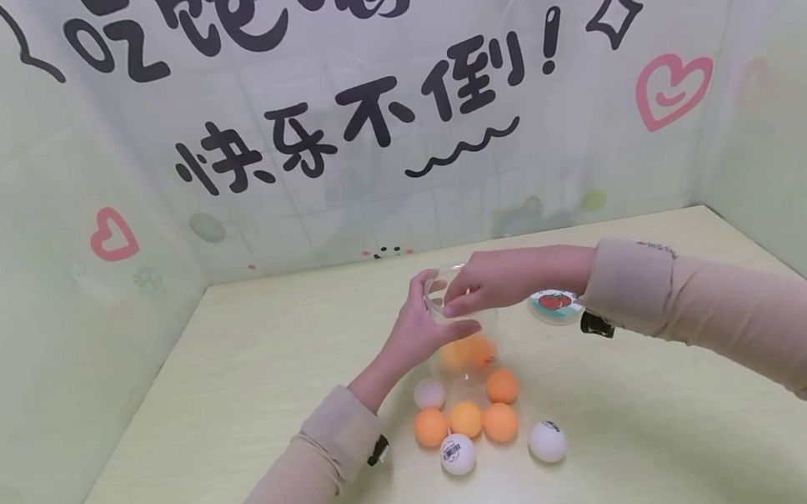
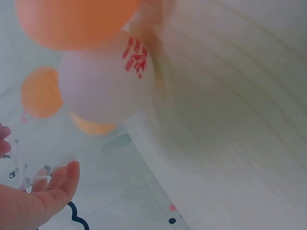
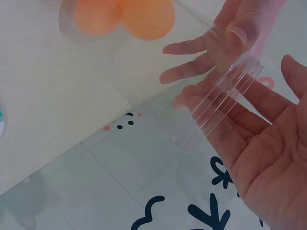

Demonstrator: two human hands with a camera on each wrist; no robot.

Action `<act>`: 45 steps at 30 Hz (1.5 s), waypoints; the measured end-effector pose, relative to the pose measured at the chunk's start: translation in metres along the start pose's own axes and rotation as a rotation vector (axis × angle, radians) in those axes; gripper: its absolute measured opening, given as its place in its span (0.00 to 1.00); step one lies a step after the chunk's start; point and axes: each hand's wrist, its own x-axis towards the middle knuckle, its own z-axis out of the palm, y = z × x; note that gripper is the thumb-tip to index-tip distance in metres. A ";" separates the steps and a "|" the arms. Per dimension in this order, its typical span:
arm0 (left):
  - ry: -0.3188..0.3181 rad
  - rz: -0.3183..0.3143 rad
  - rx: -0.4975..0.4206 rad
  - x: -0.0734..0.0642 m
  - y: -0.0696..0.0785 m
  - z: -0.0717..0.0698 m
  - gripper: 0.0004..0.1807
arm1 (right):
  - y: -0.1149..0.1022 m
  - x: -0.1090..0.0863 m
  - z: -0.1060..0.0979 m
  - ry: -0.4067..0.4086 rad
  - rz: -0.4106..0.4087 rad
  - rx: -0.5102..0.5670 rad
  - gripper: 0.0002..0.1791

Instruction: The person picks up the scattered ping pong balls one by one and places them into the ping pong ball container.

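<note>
In the head view a clear plastic jar (image 1: 490, 324) stands upright on the table, with orange ping-pong balls (image 1: 481, 351) low inside. My left hand (image 1: 420, 324) grips it near the top, fingers and thumb around the wall. From the right, my right hand (image 1: 493, 280) reaches over the rim, its fingers dipping into the mouth. In the right wrist view those fingers look fairly straight behind the ribbed rim (image 3: 223, 103), and I see no ball between them. A white ball (image 1: 428, 393) and an orange ball (image 1: 502, 386) lie beside the jar base.
Nearer the front lie more orange balls (image 1: 431, 428), a white ball with print (image 1: 458, 454) and another white ball (image 1: 548, 441) off to the right. A round lid with a tomato picture (image 1: 555, 305) rests under the right forearm. A printed wall sheet (image 1: 338, 209) stands behind the table.
</note>
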 end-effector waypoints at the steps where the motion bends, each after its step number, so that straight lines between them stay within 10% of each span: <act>1: -0.001 0.003 -0.004 0.000 0.000 0.000 0.51 | 0.000 0.001 0.000 -0.007 -0.008 -0.005 0.14; 8: -0.008 0.002 0.036 -0.001 -0.001 0.000 0.52 | 0.001 -0.002 0.004 0.060 -0.002 0.012 0.12; 22: 0.009 -0.002 0.028 -0.001 0.000 0.004 0.51 | -0.004 -0.051 0.018 0.516 0.115 0.039 0.04; 30: 0.002 -0.016 0.031 -0.001 0.003 0.003 0.51 | 0.003 -0.081 0.077 0.464 0.069 0.027 0.11; 45: 0.005 -0.021 0.044 -0.001 0.002 0.001 0.51 | -0.001 -0.092 0.134 0.170 -0.309 -0.181 0.13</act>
